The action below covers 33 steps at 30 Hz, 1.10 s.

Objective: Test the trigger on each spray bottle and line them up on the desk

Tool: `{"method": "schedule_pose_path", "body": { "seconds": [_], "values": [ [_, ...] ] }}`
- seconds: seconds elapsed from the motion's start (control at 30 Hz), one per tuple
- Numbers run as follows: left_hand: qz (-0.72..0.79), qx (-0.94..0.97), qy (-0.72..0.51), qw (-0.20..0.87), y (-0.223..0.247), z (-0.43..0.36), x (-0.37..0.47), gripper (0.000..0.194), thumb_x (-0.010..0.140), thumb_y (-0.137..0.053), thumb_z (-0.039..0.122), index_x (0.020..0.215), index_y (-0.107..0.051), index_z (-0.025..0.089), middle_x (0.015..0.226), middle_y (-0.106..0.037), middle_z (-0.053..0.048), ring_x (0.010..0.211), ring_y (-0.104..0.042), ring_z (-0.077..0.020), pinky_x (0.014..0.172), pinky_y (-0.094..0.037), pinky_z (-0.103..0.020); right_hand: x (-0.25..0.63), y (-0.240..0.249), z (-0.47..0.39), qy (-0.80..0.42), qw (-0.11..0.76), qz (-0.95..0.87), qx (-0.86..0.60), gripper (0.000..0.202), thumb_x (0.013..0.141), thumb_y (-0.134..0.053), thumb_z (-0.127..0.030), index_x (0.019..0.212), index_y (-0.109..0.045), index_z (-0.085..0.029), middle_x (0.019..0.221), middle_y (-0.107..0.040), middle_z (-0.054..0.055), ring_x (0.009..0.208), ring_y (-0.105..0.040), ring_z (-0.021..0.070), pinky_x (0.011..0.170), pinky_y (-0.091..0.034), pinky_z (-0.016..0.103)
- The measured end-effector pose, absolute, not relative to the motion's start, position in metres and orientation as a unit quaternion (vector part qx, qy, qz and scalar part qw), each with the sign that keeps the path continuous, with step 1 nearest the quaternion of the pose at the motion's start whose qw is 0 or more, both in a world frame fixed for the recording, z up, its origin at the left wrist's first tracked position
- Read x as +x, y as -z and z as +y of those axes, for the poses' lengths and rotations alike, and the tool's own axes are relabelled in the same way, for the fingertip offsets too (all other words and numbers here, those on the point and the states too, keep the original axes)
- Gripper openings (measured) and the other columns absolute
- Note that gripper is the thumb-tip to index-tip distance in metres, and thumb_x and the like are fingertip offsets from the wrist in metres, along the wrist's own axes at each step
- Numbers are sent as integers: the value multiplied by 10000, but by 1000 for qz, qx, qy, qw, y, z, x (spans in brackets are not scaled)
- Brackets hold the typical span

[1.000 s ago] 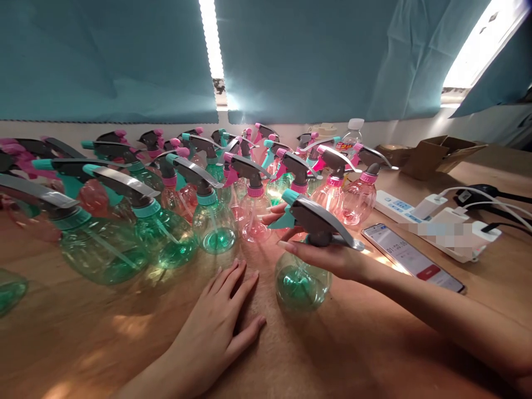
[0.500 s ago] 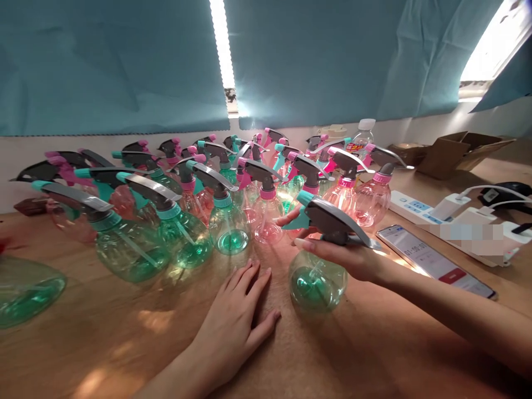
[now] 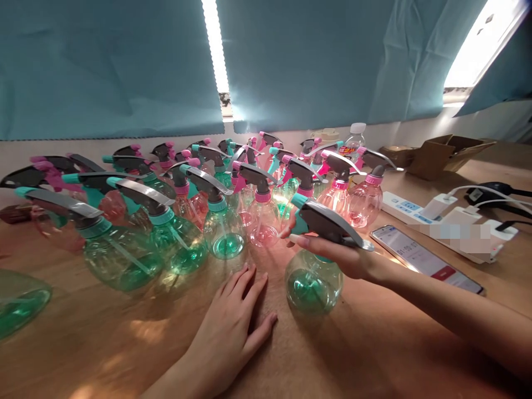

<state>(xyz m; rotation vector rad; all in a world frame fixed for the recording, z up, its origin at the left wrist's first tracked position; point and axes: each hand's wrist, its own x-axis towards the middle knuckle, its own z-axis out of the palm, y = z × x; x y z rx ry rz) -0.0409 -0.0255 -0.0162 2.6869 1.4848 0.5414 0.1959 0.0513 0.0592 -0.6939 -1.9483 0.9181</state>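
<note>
My left hand (image 3: 235,318) lies palm down on the wooden table (image 3: 137,354), fingers stretched out and holding nothing. To its right, my right hand (image 3: 349,257) is wrapped around the neck of a green spray bottle (image 3: 313,288), just below its grey head with turquoise nozzle and trigger. That bottle stands upright on the tabletop. Just beyond my left fingertips is another green spray bottle (image 3: 225,235), with a pink spray bottle (image 3: 264,221) beside it. Part of my right hand's grip is hidden behind the bottle's head.
Several more green and pink spray bottles crowd the back and left. At the right lie a phone (image 3: 428,257) and a white power strip (image 3: 409,210) with chargers and cables. Behind them sit an open cardboard box (image 3: 444,158) and a clear bottle with a white cap (image 3: 356,136).
The view has shifted slightly, so most things appear a little further left. My right hand keeps its hold on the green spray bottle, and my left hand stays flat on the table.
</note>
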Motion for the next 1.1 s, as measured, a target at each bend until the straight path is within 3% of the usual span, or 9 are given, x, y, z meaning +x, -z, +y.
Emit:
{"method": "schedule_pose_path", "body": {
  "seconds": [0.23, 0.37, 0.53, 0.83, 1.1],
  "values": [
    [475, 863, -173, -1, 18, -25, -42, 491, 976, -505, 439, 1398, -490, 188, 1469, -460, -138, 1341, -416, -345, 1078, -388, -549, 198, -60, 50, -387, 425, -772, -270, 148, 903, -603, -379, 879, -613, -233, 722, -563, -14, 670, -568, 145, 682, -536, 291],
    [473, 865, -171, -3, 19, -25, -44, 497, 981, -500, 443, 1415, -466, 203, 1478, -449, -133, 1352, -403, -338, 1081, -382, -551, 195, -66, 47, -395, 420, -781, -242, 48, 882, -607, -260, 903, -637, -229, 815, -616, 3, 756, -609, 145, 745, -552, 281],
    [467, 866, -178, -1, 21, -24, -44, 497, 991, -477, 441, 1433, -442, 217, 1477, -448, -130, 1354, -399, -337, 1071, -393, -552, 186, -71, 44, -441, 444, -759, -178, 346, 834, -559, -68, 1101, -634, -275, 1083, -671, 10, 944, -671, 130, 919, -544, 281],
    [466, 867, -175, 3, 20, -25, -43, 513, 1002, -439, 463, 1433, -443, 186, 1484, -435, -143, 1361, -382, -338, 1076, -381, -549, 185, -62, 48, -432, 459, -757, -174, 404, 820, -604, -73, 1178, -571, -257, 1232, -642, 50, 1129, -635, 186, 903, -592, 331],
    [463, 870, -171, -15, 23, -25, -44, 522, 1002, -429, 462, 1449, -428, 192, 1491, -429, -142, 1367, -377, -326, 1079, -381, -535, 191, -57, 49, -443, 437, -761, -183, 407, 831, -634, -108, 1206, -557, -245, 1250, -629, 69, 1175, -607, 217, 926, -569, 361]
  ]
}}
